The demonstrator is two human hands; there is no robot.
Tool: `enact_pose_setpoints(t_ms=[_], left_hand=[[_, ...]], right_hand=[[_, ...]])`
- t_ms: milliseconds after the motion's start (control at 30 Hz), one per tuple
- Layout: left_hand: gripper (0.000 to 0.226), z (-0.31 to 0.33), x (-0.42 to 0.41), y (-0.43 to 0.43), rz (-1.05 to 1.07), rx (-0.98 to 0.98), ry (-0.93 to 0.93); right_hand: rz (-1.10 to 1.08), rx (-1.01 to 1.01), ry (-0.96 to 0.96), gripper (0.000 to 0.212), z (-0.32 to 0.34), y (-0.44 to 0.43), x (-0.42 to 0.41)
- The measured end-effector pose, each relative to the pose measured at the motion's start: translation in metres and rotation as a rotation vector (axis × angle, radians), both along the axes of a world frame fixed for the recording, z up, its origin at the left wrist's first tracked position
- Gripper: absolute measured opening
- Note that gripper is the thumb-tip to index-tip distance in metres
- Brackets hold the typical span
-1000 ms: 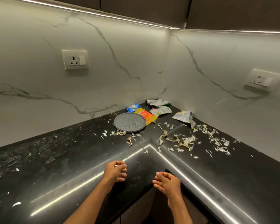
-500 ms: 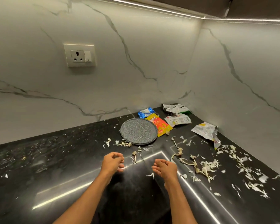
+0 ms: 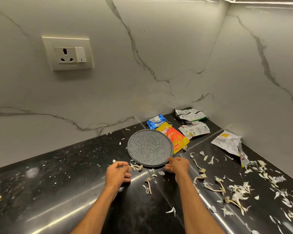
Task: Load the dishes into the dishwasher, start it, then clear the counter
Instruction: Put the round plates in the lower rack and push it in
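Counter point(image 3: 57, 191): black polished stone in a wall corner, glossy. Risk: a slick surface, so a dish pushed rather than lifted is likely to skate away from the fingers.

Plate point(image 3: 150, 147): grey, speckled, lying flat near the back corner, its far edge overlapping a red and yellow wrapper point(image 3: 175, 138). Risk: the low rim gives little to grip. A one-sided lift could tip or drop it, and the wrapper may drag along.

Left hand point(image 3: 117, 173): just short of the plate's near rim, fingers loosely curled, holding nothing.

Right hand point(image 3: 178, 165): at the near-right rim, fingers extended and slightly spread. Contact with the rim cannot be told.

Other wrappers point(image 3: 194, 130): crumpled, beside the plate toward the corner. Risk: easily knocked by a passing wrist.

Peels and stems point(image 3: 238, 191): scattered widely, some directly under both hands. Risk: scraps caught under the fingertips could weaken the grip, and a sweep of the forearms could scatter them off the edge.
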State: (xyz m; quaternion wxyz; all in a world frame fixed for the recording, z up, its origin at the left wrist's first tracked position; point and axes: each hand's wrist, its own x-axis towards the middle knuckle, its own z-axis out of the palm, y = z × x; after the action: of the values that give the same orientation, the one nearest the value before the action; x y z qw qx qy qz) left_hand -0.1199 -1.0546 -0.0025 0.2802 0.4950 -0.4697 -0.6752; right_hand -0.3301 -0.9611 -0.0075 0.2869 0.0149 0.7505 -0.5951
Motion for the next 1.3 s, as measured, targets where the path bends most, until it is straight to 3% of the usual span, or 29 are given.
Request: enact_pose_setpoints(t_ms=[333, 533, 700, 967, 1300], left_hand=[[0.010, -0.010, -0.004, -0.026, -0.025, 0.024, -0.012], [0.012, -0.005, 0.005, -0.022, -0.020, 0.027, -0.010], [0.013, 0.011, 0.005, -0.016, -0.011, 0.029, 0.027], [0.016, 0.037, -0.017, 0.038, -0.174, 0.004, 0.077], [0.018, 0.054, -0.013, 0.204, -0.560, -0.052, 0.050]], right_hand=[[-0.098, 0.145, -0.025, 0.022, -0.007, -0.026, 0.000], [-0.131, 0.033, -0.028, 0.012, 0.005, -0.021, 0.010], [-0.160, -0.112, -0.056, 0.018, 0.022, 0.009, 0.018], [-0.184, -0.248, -0.052, 0.017, 0.039, 0.121, 0.040], [-0.408, -0.316, 0.031, 0.021, 0.037, 0.350, 0.118]])
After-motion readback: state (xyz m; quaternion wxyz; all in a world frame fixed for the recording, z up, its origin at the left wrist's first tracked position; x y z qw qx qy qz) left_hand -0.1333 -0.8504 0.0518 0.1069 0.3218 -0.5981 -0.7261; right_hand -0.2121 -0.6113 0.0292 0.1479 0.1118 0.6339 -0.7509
